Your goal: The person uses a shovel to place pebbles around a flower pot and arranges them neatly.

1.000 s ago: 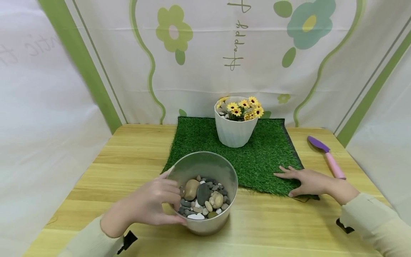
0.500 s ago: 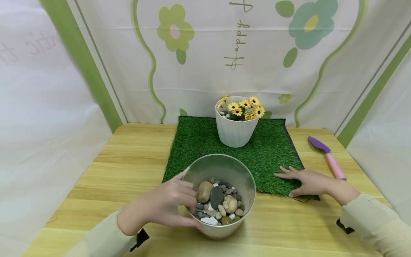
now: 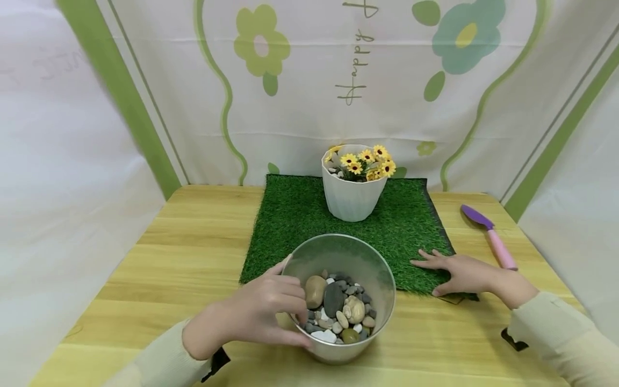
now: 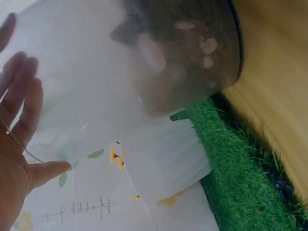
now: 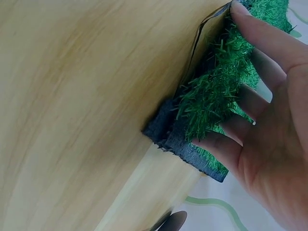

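Left hand: grasping rim of see-through bucket, thumb outside, fingers over edge
Bucket: before the grass mat; base contact with worktop unclear
Stones: inside bucket; grey, white, tan, mixed sizes
Right hand: fingers spread, grasping nothing, resting on mat's near right corner
Mat: green, on worktop
Trowel: purple blade, pink handle, right of mat
Pot: white, on mat's far half, yellow flowers inside
Backdrop: white, flower print
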A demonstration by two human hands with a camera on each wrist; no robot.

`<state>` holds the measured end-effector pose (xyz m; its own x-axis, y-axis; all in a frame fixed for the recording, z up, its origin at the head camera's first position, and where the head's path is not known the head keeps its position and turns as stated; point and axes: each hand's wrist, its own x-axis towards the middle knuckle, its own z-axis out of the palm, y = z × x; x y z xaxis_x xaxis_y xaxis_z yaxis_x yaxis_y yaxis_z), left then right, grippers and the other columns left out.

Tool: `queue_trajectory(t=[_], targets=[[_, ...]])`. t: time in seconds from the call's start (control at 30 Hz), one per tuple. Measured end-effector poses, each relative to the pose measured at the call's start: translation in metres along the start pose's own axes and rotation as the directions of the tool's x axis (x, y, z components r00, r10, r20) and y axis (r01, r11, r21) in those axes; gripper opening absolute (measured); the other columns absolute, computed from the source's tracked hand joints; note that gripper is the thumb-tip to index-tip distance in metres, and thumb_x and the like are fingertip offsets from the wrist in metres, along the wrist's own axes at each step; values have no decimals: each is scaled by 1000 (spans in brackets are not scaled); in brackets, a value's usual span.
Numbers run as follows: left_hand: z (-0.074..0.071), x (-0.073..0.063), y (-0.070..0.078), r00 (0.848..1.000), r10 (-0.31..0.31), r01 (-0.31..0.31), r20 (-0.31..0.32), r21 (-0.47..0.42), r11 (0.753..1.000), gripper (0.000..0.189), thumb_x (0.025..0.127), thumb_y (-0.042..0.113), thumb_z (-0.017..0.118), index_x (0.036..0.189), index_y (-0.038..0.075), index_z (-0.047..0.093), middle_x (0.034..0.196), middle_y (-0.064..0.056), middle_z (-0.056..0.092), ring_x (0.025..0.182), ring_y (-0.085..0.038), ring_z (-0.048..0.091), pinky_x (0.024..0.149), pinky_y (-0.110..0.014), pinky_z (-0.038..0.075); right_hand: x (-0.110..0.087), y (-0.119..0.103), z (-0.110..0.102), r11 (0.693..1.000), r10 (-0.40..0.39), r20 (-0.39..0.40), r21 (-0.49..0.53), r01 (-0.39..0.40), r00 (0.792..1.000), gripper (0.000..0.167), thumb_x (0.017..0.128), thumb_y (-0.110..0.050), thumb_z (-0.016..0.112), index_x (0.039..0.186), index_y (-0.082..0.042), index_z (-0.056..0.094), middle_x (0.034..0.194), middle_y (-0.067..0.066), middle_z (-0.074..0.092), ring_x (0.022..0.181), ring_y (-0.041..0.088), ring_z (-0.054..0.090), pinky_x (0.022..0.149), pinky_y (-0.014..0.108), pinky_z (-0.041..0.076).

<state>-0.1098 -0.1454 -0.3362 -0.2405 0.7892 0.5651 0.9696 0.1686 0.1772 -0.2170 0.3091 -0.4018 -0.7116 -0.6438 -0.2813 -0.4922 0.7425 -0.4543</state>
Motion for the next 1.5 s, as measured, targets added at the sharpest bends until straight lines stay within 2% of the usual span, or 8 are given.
queue_trajectory(t=[0.3,0.63,0.9,1.03,1.13,1.23,1.4,1.5], targets=[[-1,0,-11,990,16,-42,-137,-191,981,41,85,28,85,117,8,70,112,-3,69,107,-17,62,99,-36,52,0,-1,0,1000,0,-2,-30,0,1000,79,88,-40,79,156,-17,47,164,25,24,143,57,24,74,31,52],[1,-6,-12,950,-211,139,-231,-290,947,61,100,42,67,148,9,49,164,-20,26,137,-34,45,108,-53,47,-3,-3,-1,999,5,-21,-49,-6,1000,78,88,-39,79,155,-15,47,164,24,25,144,56,24,95,57,53],[8,-23,-15,869,-474,341,-140,-525,780,87,99,42,66,163,8,18,170,-12,15,144,-33,40,102,-73,41,-12,-6,-11,997,3,-35,-77,-6,999,74,90,-41,77,152,-10,51,158,27,37,135,54,42,96,60,52],[8,-28,-18,847,-522,384,-104,-558,735,89,99,40,67,165,13,14,170,-7,16,145,-35,37,102,-71,42,-19,-1,-19,990,-5,-124,-138,-13,992,68,90,-35,78,146,-4,56,146,27,52,83,19,70,82,42,57],[6,-31,-20,842,-540,434,-5,-586,684,91,97,33,71,166,21,13,169,-4,20,145,-36,36,105,-62,45,-27,3,-24,985,-13,-221,-171,-26,975,59,89,-27,80,140,-2,62,136,23,62,51,-1,48,83,43,51],[5,-35,-23,844,-523,469,117,-632,617,93,97,29,73,166,26,11,168,-5,23,148,-35,32,107,-51,46,-34,7,-29,976,-28,-322,-214,-44,946,49,89,-21,80,132,-1,68,123,18,71,49,-5,45,85,49,51],[7,-39,-32,862,-470,443,190,-736,513,98,95,36,75,166,19,10,167,-12,23,151,-26,28,107,-45,49,-44,17,-41,965,49,-426,-213,-153,903,39,96,-17,73,130,1,69,65,2,62,40,1,41,48,28,46],[10,-39,-36,872,-447,415,198,-783,464,102,93,37,77,165,12,9,167,-15,21,151,-22,27,108,-45,49,-47,28,-47,954,124,-466,-186,-234,876,35,102,-19,66,130,3,68,67,13,64,45,15,55,46,28,42]])
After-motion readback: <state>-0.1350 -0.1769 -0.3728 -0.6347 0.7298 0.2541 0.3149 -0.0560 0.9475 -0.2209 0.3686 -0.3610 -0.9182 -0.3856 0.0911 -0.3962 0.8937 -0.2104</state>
